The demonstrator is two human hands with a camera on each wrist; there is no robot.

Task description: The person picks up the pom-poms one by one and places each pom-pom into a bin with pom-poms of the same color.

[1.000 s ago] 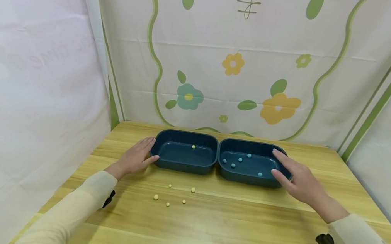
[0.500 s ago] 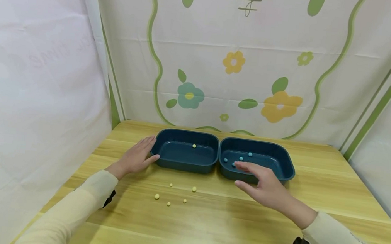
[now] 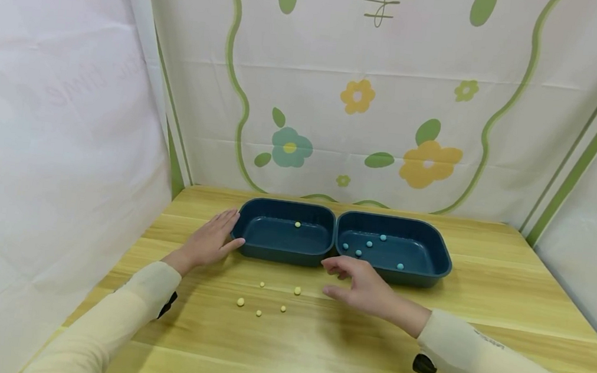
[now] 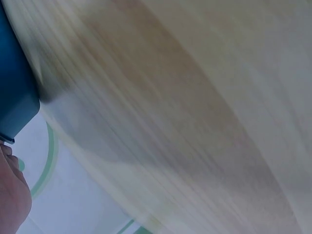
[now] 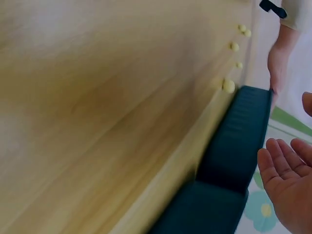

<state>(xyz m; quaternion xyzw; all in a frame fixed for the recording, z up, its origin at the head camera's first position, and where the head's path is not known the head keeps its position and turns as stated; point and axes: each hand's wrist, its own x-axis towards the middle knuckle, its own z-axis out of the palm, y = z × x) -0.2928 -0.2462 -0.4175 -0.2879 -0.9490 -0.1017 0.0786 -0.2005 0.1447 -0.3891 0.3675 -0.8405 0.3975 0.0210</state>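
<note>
In the head view my left hand (image 3: 210, 242) rests with straight fingers against the left end of the left dark blue tray (image 3: 279, 255). One small yellow ball (image 3: 297, 225) lies inside that tray. My right hand (image 3: 359, 286) hovers in front of the place where the two trays meet, fingers loosely bent, holding nothing. The right dark blue tray (image 3: 418, 278) contains several small blue balls (image 3: 370, 244). On the table, left of my right hand, several small yellow balls (image 3: 297, 291) lie scattered. In the right wrist view the right palm (image 5: 292, 195) shows bare.
The trays stand side by side near the back edge of the wooden table (image 3: 305, 359). Behind them hangs a flower-printed cloth (image 3: 317, 93), and a white cloth (image 3: 58, 130) closes the left side. Each sleeve has a dark wrist device (image 3: 424, 367).
My right hand has moved left from the right end of the right tray, across its front, to beside the yellow balls. The left hand has stayed at its tray.
</note>
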